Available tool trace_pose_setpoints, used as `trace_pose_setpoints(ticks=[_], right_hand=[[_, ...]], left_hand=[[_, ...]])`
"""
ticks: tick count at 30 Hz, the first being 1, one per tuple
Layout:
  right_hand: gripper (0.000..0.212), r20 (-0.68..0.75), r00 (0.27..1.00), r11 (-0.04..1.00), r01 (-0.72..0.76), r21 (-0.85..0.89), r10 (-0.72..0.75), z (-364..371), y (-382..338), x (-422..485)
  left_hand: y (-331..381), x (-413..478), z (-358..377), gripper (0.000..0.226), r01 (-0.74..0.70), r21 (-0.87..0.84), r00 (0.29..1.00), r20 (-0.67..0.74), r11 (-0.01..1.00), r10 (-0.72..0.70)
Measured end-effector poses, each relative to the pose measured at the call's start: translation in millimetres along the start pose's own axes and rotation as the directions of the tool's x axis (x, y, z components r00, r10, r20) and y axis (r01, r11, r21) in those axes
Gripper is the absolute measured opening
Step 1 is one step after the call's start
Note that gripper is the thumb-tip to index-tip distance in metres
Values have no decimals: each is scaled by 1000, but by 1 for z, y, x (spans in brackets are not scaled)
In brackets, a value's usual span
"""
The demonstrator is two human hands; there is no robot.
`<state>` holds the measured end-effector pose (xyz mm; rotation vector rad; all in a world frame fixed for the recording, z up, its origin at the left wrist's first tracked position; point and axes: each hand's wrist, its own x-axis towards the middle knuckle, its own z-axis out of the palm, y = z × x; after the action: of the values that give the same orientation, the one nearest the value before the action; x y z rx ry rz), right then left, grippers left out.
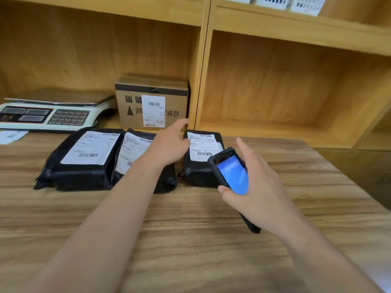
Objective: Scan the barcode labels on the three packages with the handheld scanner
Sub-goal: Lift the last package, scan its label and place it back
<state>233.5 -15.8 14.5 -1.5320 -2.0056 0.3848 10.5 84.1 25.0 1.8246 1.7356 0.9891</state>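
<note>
Wooden table [190, 240], grain running left to right, fills the lower half of the view. Behind it, a light wooden shelving unit [203, 60] with an upright divider splitting two open bays.

Left bay: a weighing scale [50, 115] with steel platter, dark display panels and keypad facing forward. Just right of it, a cardboard box [152, 102], against the divider, dark tape band near the top, printing upside down, a white shipping label [154, 111] stuck on its front face.

Loose paper slip [11, 136] lies at the table's far left edge, below the scale.

Upper shelf, top right: white perforated baskets [285, 2], cut off by the frame edge.
</note>
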Motion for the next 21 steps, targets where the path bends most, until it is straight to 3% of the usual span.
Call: trace_pose_setpoints(ticks=[3, 8, 14, 21], right_hand=[[105, 1, 1000, 1000, -7, -2, 7, -2, 7, -1], [105, 8, 999, 999, -33, 12, 33, 5, 13, 0], [105, 16, 999, 999, -35, 10, 35, 7, 12, 0], [105, 30, 998, 999, -48, 18, 48, 6, 10, -5]], left_hand=[[-13, 12, 12, 48, 20, 124, 998, 60, 992, -28], [-31, 21, 20, 37, 35, 130, 994, 97, 991, -48], [-34, 23, 31, 40, -55, 222, 972, 237, 974, 1], [-36, 24, 42, 40, 23, 174, 989, 140, 985, -48]])
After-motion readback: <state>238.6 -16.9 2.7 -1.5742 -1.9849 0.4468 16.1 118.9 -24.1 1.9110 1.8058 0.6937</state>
